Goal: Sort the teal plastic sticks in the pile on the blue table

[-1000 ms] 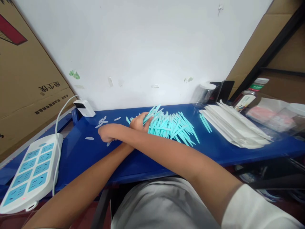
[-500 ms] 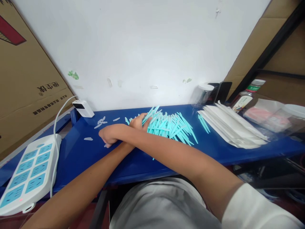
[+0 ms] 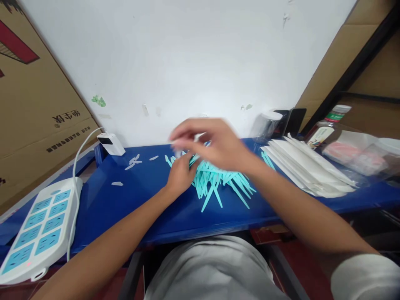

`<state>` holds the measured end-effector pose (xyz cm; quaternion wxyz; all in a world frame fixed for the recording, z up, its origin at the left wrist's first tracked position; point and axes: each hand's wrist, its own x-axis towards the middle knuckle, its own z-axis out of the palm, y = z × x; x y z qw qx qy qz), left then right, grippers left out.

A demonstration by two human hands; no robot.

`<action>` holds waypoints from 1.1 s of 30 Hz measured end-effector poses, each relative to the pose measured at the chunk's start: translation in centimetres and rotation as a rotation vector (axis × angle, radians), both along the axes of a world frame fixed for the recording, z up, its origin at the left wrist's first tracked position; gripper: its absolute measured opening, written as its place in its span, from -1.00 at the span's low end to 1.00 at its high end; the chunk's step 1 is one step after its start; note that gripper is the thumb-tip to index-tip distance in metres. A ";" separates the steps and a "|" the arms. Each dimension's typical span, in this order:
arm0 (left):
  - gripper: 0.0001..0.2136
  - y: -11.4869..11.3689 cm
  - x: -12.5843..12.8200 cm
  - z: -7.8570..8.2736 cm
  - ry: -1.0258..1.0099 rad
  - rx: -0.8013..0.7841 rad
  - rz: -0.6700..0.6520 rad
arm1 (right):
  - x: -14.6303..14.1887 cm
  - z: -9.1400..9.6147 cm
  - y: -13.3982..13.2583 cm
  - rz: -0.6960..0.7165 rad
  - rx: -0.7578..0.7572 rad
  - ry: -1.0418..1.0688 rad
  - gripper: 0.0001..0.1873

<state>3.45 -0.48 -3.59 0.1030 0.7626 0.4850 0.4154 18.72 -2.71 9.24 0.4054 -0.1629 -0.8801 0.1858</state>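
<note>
A heap of thin turquoise plastic sticks point(image 3: 215, 177) lies on the blue table, some with pale ends. My left hand point(image 3: 181, 175) is closed at the heap's left side, with turquoise sticks showing between thumb and fingers. Above it hovers my right hand point(image 3: 212, 139), smeared by motion, its fingers curled and pointing left. Something whitish shows near those fingertips, too blurred to make out. Small translucent whitish pieces point(image 3: 134, 161) lie apart on the table's left, with a single translucent piece point(image 3: 117, 183) nearer me.
A white power strip point(image 3: 40, 229) with a cable lies at the left, near a small white device point(image 3: 111, 143). To the right are white paper envelopes point(image 3: 308, 166), a lidded clear jar point(image 3: 265, 125) and a bottle point(image 3: 328, 125). A white wall point(image 3: 187, 62) rises behind the table.
My right hand has uncrossed from over my left forearm, rising and moving right, above my left hand. The translucent piece under its fingers is gone from the table. Some turquoise sticks at the front have shifted.
</note>
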 end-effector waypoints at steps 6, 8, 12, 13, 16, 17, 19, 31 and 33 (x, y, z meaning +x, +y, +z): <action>-0.66 0.0 0.3 0.0 -0.006 -0.006 -0.057 | 9.8 -5.6 5.7 -0.397 -0.305 0.426 -0.60; -0.66 0.1 0.4 -0.1 -0.011 -0.014 -0.066 | 10.3 -7.5 6.1 -0.426 -0.389 0.456 -0.59; -0.66 0.2 0.7 -0.5 0.009 -0.016 -0.077 | 9.4 -8.6 5.5 -0.382 -0.443 0.472 -0.59; -0.66 0.2 0.7 -0.6 0.015 -0.013 -0.077 | 9.2 -8.5 5.3 -0.370 -0.437 0.458 -0.59; -0.66 0.3 0.7 -0.7 0.024 -0.003 -0.077 | 8.6 -8.5 5.0 -0.361 -0.406 0.387 -0.60; -0.66 0.3 0.7 -0.7 0.024 0.004 -0.076 | 8.5 -8.6 5.0 -0.362 -0.399 0.372 -0.60; -0.67 0.3 0.6 -0.6 0.020 0.013 -0.072 | 8.4 -8.9 4.9 -0.362 -0.399 0.365 -0.61; -0.66 0.3 0.6 -0.5 0.040 -0.010 -0.077 | 8.4 -8.6 3.6 -0.463 -0.396 0.212 -0.71; -0.67 0.3 0.6 -0.5 0.041 -0.017 -0.077 | 8.4 -8.4 3.4 -0.452 -0.424 0.187 -0.72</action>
